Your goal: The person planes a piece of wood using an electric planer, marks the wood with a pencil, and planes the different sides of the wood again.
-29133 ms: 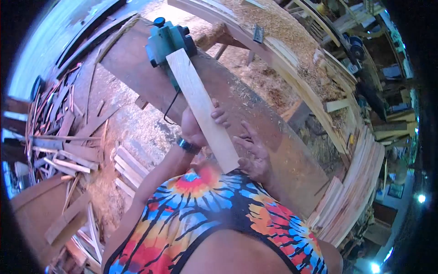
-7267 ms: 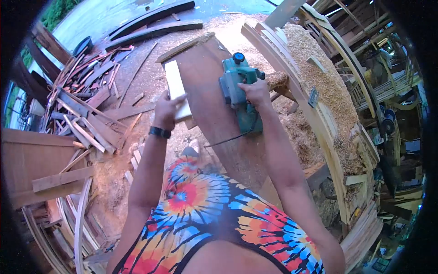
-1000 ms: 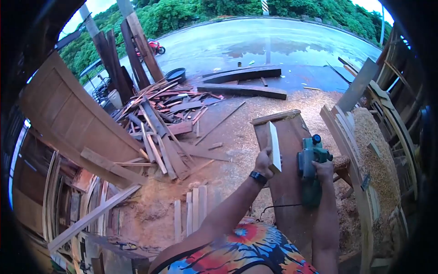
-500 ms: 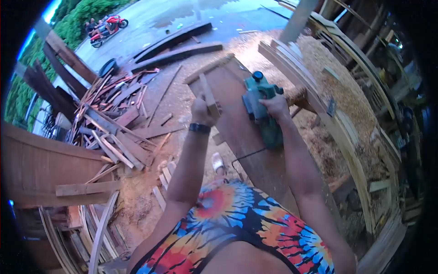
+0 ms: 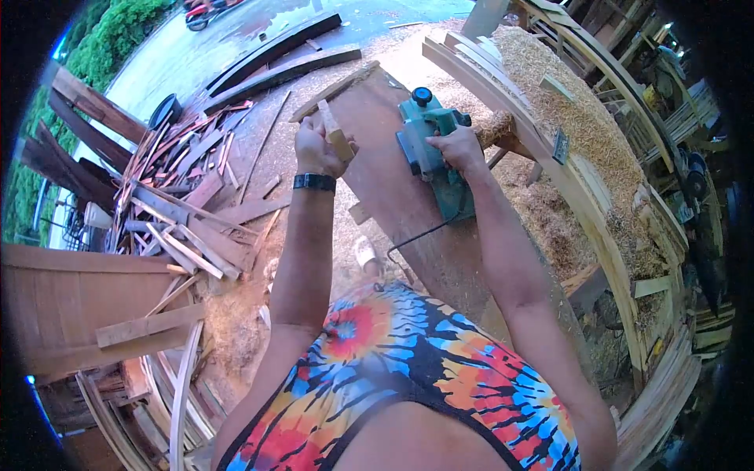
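Observation:
A short wooden block [image 5: 335,135] is in my left hand [image 5: 320,149], fingers wrapped round it, above the left edge of the wide wooden plank bench [image 5: 377,161]. My right hand [image 5: 459,149] grips the rear handle of a green electric planer [image 5: 424,145], which has a black knob at its front. The planer is on the bench top, to the right of the block. Its dark cord [image 5: 420,238] runs back toward me across the board. Whether the planer is running cannot be seen.
Long timber beams [image 5: 542,145] stretch along the right side, with heaps of wood shavings [image 5: 613,165] behind them. Scrap wood [image 5: 184,169] is piled at the left. A wooden panel [image 5: 86,302] stands at the lower left. A red motorcycle [image 5: 208,13] is on the road.
My left hand has lifted and turned the block, moving up and left. The view has shifted, and the motorcycle has moved toward the top edge. My right hand stays on the planer.

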`<state>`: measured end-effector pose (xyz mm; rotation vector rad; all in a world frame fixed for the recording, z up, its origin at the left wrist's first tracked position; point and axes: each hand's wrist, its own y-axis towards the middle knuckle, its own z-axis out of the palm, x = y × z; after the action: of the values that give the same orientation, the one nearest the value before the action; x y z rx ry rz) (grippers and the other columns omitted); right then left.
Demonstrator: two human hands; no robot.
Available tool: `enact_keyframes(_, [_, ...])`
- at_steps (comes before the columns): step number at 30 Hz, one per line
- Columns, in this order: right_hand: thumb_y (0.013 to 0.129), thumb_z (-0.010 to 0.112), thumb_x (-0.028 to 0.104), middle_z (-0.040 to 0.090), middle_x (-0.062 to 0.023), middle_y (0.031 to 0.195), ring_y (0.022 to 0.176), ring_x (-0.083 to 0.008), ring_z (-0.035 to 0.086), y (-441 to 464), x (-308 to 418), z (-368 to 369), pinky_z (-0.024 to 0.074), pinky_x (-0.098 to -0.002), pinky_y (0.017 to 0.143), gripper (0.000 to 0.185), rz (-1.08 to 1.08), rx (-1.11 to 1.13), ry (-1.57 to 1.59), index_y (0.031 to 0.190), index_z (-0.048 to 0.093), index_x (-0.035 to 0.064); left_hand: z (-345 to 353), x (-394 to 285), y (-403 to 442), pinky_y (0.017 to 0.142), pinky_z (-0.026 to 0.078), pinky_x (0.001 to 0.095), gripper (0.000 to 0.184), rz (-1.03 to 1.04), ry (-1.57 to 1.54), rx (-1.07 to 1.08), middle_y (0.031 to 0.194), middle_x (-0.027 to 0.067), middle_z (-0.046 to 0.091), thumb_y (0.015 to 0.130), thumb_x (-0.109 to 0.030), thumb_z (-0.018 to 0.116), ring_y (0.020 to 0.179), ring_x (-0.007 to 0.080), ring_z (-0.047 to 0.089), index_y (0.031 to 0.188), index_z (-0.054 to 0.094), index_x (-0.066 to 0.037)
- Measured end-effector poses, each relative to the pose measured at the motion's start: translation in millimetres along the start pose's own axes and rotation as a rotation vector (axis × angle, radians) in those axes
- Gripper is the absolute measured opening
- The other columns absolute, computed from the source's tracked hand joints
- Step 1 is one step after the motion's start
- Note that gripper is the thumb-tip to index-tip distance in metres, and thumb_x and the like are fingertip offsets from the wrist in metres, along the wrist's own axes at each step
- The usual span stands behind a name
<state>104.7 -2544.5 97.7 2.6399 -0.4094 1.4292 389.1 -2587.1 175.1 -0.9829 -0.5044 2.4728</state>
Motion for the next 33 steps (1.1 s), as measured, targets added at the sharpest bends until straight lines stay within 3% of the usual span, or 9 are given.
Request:
enact_keyframes(2, [0.072, 0.084, 0.041, 0.073, -0.0215, 0.084, 0.078, -0.0341, 0.072, 0, 3, -3, 0.0554, -0.0413, 0.069, 0.044, 0.036, 0.02, -0.07, 0.086, 0.073, 0.0001, 2, 0, 0, 0.057, 0.046, 0.0407, 0.058, -0.003, 0.003, -0.015, 0.083, 0.0092, 0.049, 0.101, -0.06, 0.02, 0.065, 0.0265, 0.051, 0.125, 0.046, -0.014])
enact_keyframes(7, [0.076, 0.083, 0.032, 0.07, -0.0111, 0.074, 0.06, -0.02, 0.064, -16, 23, -10, 0.0494, -0.0359, 0.056, 0.033, 0.02, 0.021, 0.035, 0.087, 0.073, 0.0023, -7, 13, -7, 0.059, 0.052, 0.039, 0.062, 0.116, 0.1, 0.096, 0.098, 0.0196, 0.053, 0.099, -0.055, 0.042, 0.075, 0.0285, 0.057, 0.136, 0.039, -0.006])
enact_keyframes(10, [0.076, 0.083, 0.031, 0.072, -0.0099, 0.078, 0.065, -0.0173, 0.065, -21, 30, -13, 0.0509, -0.0356, 0.061, 0.035, -0.01, 0.002, 0.074, 0.093, 0.074, 0.0016, -37, 37, 14, 0.055, 0.052, 0.0392, 0.048, -0.034, 0.329, 0.045, 0.085, 0.0145, 0.057, 0.094, -0.034, 0.059, 0.066, 0.0251, 0.058, 0.128, 0.043, -0.004])
enact_keyframes(14, [0.078, 0.083, 0.032, 0.074, -0.0104, 0.085, 0.075, -0.0178, 0.068, -17, 19, -13, 0.0535, -0.0357, 0.069, 0.04, 0.012, 0.085, 0.183, 0.101, 0.073, 0.0006, -64, 97, 18, 0.07, 0.058, 0.0391, 0.037, 0.334, 0.691, -0.174, 0.088, 0.0144, 0.064, 0.079, -0.002, 0.066, 0.078, 0.0289, 0.066, 0.113, 0.054, 0.003])
enact_keyframes(16, [0.08, 0.083, 0.028, 0.073, -0.0097, 0.089, 0.08, -0.0184, 0.068, -19, 16, -14, 0.0539, -0.0351, 0.072, 0.042, -0.006, 0.13, 0.311, 0.11, 0.07, 0.001, -93, 120, 34, 0.092, 0.055, 0.0417, 0.056, 0.52, 0.953, -0.16, 0.116, 0.0248, 0.062, 0.075, -0.005, 0.067, 0.102, 0.0383, 0.064, 0.126, 0.047, 0.008])
enact_keyframes(17, [0.081, 0.083, 0.026, 0.073, -0.0095, 0.089, 0.08, -0.0187, 0.068, -24, 20, -17, 0.054, -0.0347, 0.073, 0.042, -0.008, 0.154, 0.361, 0.112, 0.069, 0.0011, -101, 131, 45, 0.112, 0.039, 0.0423, 0.083, 0.666, 1.267, -0.332, 0.142, 0.0328, 0.043, 0.072, -0.005, 0.066, 0.131, 0.0432, 0.047, 0.146, 0.029, 0.01])
enact_keyframes(20, [0.083, 0.082, 0.021, 0.067, -0.0052, 0.082, 0.069, -0.0143, 0.063, -17, 16, -22, 0.0517, -0.0299, 0.061, 0.039, 0.043, 0.269, 0.413, 0.112, 0.065, 0.0019, -95, 142, 38, 0.122, 0.021, 0.0406, 0.1, 0.524, 1.015, -0.215, 0.156, 0.034, 0.022, 0.072, -0.006, 0.063, 0.147, 0.0413, 0.024, 0.154, 0.008, 0.008])
enact_keyframes(29, [0.087, 0.078, 0.024, 0.06, -0.0005, 0.071, 0.054, -0.0099, 0.053, -76, 46, -11, 0.0429, -0.0274, 0.048, 0.032, 0.133, 0.172, 0.32, 0.106, 0.063, 0.0023, -98, 119, 120, 0.122, 0.008, 0.053, 0.075, 0.721, 1.32, -0.346, 0.163, 0.0235, 0.013, 0.1, -0.037, 0.047, 0.15, 0.0432, 0.013, 0.156, 0.015, 0.002])
enact_keyframes(33, [0.092, 0.072, 0.026, 0.058, 0.0002, 0.069, 0.051, -0.009, 0.051, -148, 82, -18, 0.0409, -0.026, 0.046, 0.029, 0.258, 0.168, 0.318, 0.106, 0.062, 0.0026, -102, 68, 136, 0.121, 0.008, 0.0566, 0.075, 0.773, 1.444, -0.334, 0.163, 0.0238, 0.013, 0.098, -0.044, 0.051, 0.15, 0.0445, 0.011, 0.156, 0.025, -0.005])
